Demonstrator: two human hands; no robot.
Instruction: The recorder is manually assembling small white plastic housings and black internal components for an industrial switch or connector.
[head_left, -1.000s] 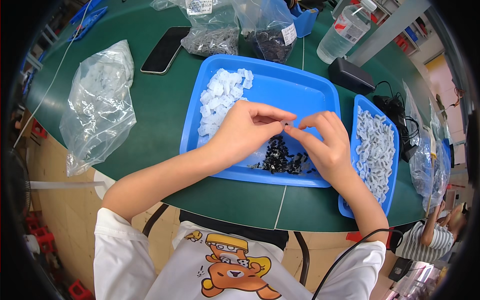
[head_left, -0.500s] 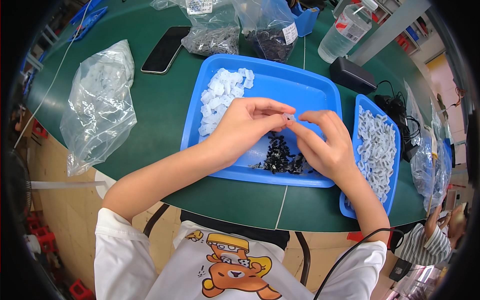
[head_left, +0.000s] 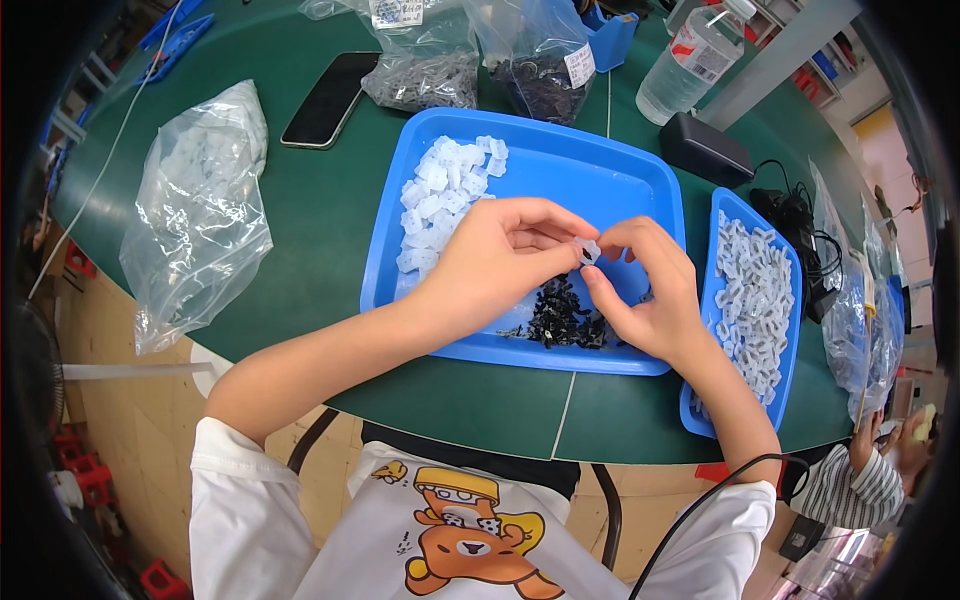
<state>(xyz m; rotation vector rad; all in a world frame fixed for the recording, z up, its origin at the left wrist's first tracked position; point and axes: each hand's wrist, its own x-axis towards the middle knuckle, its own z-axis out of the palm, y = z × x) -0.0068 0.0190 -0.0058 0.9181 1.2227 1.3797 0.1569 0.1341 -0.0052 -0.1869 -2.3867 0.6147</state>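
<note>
Between my two hands, over the large blue tray (head_left: pixel 590 150), is a small translucent plastic piece (head_left: pixel 590 252) with a dark spot on it. My left hand (head_left: pixel 510 245) pinches it with thumb and fingertips. From the other side my right hand (head_left: pixel 655 285) holds the same piece between thumb and forefinger. Below them a heap of tiny black parts (head_left: pixel 565 318) lies at the tray's near side. Whitish translucent plastic pieces (head_left: pixel 440 190) are piled along the tray's left side, partly hidden by my left hand.
A narrower blue tray (head_left: pixel 713 255) full of small translucent parts (head_left: pixel 750 300) stands at right. A clear plastic bag (head_left: pixel 200 220) and a black phone (head_left: pixel 330 100) lie to the left. Behind are bags of parts (head_left: pixel 545 80), a water bottle (head_left: pixel 690 65) and a black box (head_left: pixel 705 150).
The small translucent piece shows more fully between my fingertips. My right thumb and forefinger have spread wider around it, and my left hand has shifted only slightly.
</note>
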